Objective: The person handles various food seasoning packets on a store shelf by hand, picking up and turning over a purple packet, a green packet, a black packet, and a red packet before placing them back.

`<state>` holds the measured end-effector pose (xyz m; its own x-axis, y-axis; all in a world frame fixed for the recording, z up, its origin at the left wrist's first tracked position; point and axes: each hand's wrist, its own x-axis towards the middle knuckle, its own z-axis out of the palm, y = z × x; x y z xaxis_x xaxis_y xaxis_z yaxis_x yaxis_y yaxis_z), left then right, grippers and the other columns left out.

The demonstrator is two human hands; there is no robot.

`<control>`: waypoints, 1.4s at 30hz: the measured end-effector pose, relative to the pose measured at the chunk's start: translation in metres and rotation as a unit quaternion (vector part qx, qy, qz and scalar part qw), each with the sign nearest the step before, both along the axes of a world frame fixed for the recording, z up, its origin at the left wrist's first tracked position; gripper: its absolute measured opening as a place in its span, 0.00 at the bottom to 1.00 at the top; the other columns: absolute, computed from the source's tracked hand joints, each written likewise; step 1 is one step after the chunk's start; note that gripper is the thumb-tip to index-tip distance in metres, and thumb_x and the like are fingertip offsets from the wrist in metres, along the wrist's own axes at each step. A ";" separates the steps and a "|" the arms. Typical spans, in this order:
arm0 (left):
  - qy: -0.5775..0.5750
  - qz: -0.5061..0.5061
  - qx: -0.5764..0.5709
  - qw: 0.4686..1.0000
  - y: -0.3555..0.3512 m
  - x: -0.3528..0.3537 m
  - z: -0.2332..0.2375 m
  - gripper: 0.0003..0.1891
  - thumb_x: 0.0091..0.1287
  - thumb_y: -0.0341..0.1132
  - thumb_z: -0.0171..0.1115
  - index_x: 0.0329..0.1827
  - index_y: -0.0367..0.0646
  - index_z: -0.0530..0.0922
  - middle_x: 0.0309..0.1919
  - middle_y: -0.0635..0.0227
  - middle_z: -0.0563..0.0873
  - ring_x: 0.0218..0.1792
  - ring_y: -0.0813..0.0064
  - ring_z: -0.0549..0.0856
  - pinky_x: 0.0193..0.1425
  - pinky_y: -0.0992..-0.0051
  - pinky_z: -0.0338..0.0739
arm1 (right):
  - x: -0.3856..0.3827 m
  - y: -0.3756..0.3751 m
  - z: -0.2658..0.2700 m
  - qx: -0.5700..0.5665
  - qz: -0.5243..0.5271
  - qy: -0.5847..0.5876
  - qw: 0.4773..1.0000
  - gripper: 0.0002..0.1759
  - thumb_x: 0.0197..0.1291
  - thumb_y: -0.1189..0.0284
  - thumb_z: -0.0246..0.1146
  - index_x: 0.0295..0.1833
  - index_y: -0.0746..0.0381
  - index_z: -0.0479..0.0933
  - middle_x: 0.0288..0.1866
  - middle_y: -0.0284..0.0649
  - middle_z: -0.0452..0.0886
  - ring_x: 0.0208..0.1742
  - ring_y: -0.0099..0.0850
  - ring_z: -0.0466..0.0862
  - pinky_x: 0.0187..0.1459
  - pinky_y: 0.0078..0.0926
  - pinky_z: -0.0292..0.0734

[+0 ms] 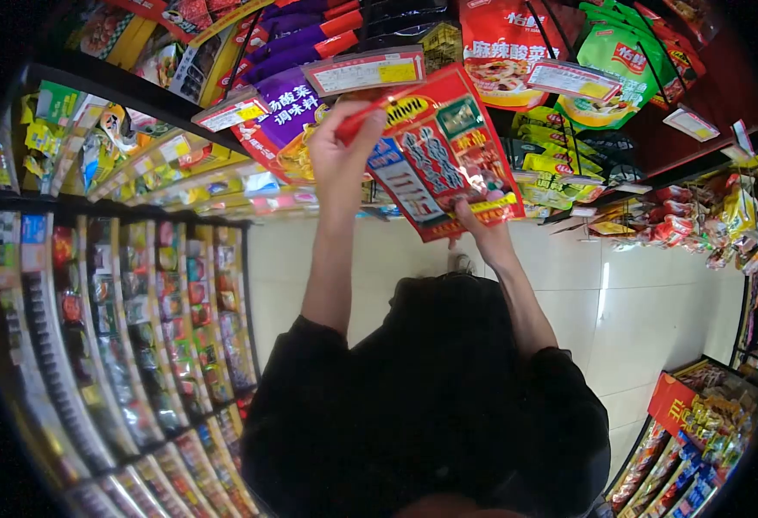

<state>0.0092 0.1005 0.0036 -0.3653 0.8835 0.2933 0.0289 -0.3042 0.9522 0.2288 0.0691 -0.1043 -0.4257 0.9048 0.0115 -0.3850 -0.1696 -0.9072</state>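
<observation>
Between my two hands is a red seasoning packet (444,160) with Chinese print, tilted, its printed face towards me. My left hand (344,142) is closed on the packet's upper left corner. The fingers of my right hand (482,226) pinch its lower right edge, thumb on the front. Just behind the packet, purple pouches (288,108) hang to the left and red pouches (508,52) to the right. A price tag (366,73) on the shelf front is close above my left hand.
Green pouches (616,65) and yellow-green packets (551,160) hang at the right of the rack. Shelves of small packets (137,319) line the left side. Hanging snack bags (672,220) and a low display bin (672,397) stand on the right, above pale floor tiles (569,319).
</observation>
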 end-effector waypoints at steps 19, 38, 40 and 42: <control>0.089 0.050 0.081 0.991 0.053 -0.023 0.013 0.11 0.62 0.24 0.73 0.46 0.36 0.82 0.41 0.66 0.90 0.42 0.80 0.86 0.50 0.77 0.80 | -0.050 0.024 0.013 -0.016 -0.020 0.024 0.999 0.18 0.75 0.60 0.63 0.57 0.63 0.76 0.47 0.38 0.84 0.35 0.26 0.85 0.25 0.26 0.82; 0.514 0.186 0.093 0.832 0.025 0.046 -0.053 0.35 0.68 0.28 0.65 0.80 0.49 0.66 0.75 0.36 0.62 0.74 0.37 0.65 0.79 0.44 0.54 | -0.056 0.042 -0.026 -0.111 0.024 -0.074 0.991 0.25 0.81 0.55 0.51 0.54 0.68 0.79 0.31 0.37 0.78 0.21 0.26 0.82 0.18 0.21 0.74; 0.546 0.171 0.071 0.817 0.034 0.040 -0.051 0.36 0.67 0.23 0.63 0.80 0.50 0.66 0.75 0.37 0.62 0.73 0.36 0.65 0.79 0.44 0.54 | -0.049 0.034 -0.033 -0.105 0.040 -0.077 0.991 0.22 0.81 0.58 0.51 0.55 0.67 0.80 0.32 0.35 0.78 0.20 0.23 0.81 0.17 0.20 0.71; 0.562 0.165 0.062 0.808 0.042 0.035 -0.060 0.36 0.66 0.22 0.63 0.79 0.50 0.66 0.75 0.37 0.62 0.73 0.36 0.66 0.78 0.44 0.55 | -0.048 0.025 -0.041 -0.098 0.056 -0.086 0.990 0.21 0.81 0.60 0.51 0.55 0.66 0.80 0.32 0.35 0.77 0.20 0.22 0.80 0.16 0.19 0.68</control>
<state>0.0444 0.1421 -0.0562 -0.0161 0.7301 0.6832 0.9537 -0.1940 0.2297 0.1810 0.0946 -0.1453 -0.5036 0.8298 -0.2405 -0.1970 -0.3814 -0.9032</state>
